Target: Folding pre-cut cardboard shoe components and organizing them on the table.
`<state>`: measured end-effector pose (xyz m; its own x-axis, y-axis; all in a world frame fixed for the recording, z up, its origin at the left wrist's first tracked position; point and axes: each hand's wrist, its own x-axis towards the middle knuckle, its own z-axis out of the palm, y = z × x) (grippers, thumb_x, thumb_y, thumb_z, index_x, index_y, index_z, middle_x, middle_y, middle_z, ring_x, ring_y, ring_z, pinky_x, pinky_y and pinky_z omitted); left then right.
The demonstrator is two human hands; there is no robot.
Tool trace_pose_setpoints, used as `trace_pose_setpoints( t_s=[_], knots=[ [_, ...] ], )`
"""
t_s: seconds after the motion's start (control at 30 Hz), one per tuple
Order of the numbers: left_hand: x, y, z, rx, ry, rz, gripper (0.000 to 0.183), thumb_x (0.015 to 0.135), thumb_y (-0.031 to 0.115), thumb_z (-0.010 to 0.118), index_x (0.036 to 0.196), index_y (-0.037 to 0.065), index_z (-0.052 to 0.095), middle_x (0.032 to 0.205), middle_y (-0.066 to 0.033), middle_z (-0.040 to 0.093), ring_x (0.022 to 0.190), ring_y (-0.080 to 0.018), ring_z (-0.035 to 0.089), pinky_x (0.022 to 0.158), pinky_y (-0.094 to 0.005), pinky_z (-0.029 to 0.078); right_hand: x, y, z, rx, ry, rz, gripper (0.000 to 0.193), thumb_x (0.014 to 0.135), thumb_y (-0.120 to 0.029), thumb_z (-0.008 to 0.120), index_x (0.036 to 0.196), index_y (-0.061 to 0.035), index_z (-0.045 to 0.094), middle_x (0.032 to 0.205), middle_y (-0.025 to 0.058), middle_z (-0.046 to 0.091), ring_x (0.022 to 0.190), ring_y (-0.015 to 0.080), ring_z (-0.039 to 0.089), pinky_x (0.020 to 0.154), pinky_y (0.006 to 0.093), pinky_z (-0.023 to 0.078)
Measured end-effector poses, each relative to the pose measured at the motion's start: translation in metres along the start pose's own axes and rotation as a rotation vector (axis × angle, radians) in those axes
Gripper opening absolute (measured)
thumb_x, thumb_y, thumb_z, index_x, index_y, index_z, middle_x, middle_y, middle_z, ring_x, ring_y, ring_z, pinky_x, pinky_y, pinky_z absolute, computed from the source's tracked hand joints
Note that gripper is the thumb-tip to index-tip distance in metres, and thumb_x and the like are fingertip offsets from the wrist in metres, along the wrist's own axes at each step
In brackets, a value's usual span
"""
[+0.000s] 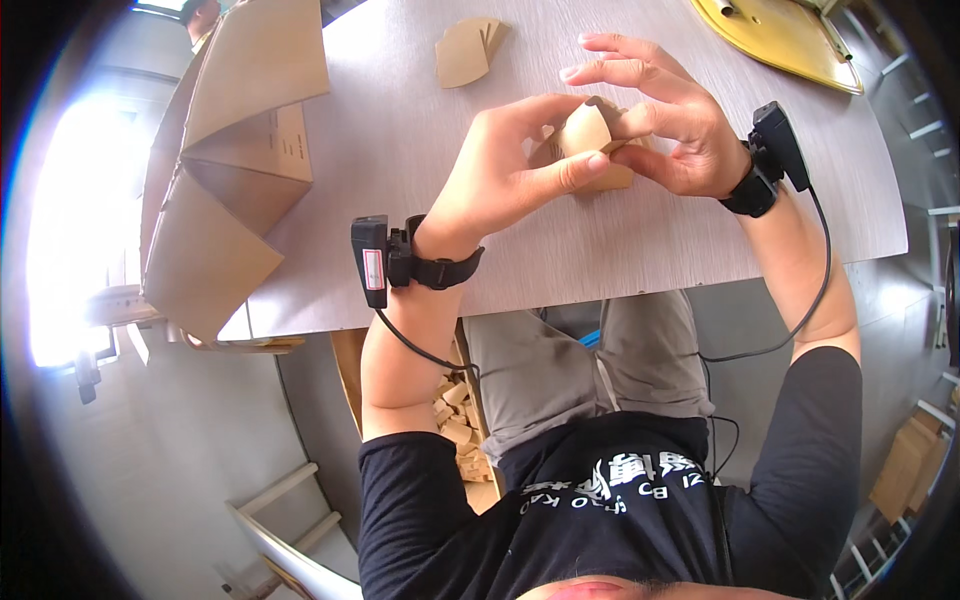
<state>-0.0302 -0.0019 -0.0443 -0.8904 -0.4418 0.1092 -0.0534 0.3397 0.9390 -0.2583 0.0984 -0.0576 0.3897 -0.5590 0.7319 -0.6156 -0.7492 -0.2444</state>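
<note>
Over the table, both hands meet on a small folded piece of brown cardboard point(587, 128). My left hand point(510, 165) is closed around its left side, with the thumb along the near edge. My right hand point(675, 120) pinches the right side between thumb and index finger, its other fingers raised and apart. A curved face of the piece turns up between the hands; the rest is partly covered by fingers. Just below the hands another bit of brown cardboard point(612, 180) shows, and I cannot tell whether it is joined to the held piece. Each wrist wears a black strapped device.
Flat cardboard pieces point(465, 55) lie at the table's far side. A large open cardboard box point(240, 150) stands on the left. Below the table, a box holds many small cardboard pieces point(460, 425). A yellow seat point(780, 45) is at the far right. Cables hang from both wrist devices.
</note>
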Motion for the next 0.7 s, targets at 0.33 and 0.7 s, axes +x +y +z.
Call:
trace_pose_setpoints(
  t_s=[0.33, 0.7],
  knots=[
    [0.001, 0.001, -0.008, 0.053, -0.323, 0.275, 0.088, 0.069, 0.055, 0.092, 0.129, -0.003, 0.064, 0.119, -0.0144, 0.068, 0.111, -0.0271, 0.065, 0.1, -0.0402, 0.049, 0.009, -0.024, 0.003, 0.111, -0.011, -0.13, 0.025, 0.071, -0.005, 0.081, 0.09, -0.0091, 0.065, 0.137, 0.0212, 0.062, 0.136, 0.0484, 0.048, 0.106, 0.0543, 0.048],
    [0.002, -0.001, -0.005, 0.242, -0.225, 0.529, 0.076, 0.07, 0.046, 0.093, 0.123, -0.002, 0.066, 0.107, -0.0164, 0.072, 0.097, -0.0353, 0.07, 0.083, -0.0399, 0.056, 0.007, -0.021, 0.001, 0.154, 0.011, -0.17, 0.023, 0.089, -0.026, 0.074, 0.101, -0.0113, 0.062, 0.139, 0.0215, 0.06, 0.138, 0.0438, 0.049, 0.108, 0.0546, 0.045]
  ],
)
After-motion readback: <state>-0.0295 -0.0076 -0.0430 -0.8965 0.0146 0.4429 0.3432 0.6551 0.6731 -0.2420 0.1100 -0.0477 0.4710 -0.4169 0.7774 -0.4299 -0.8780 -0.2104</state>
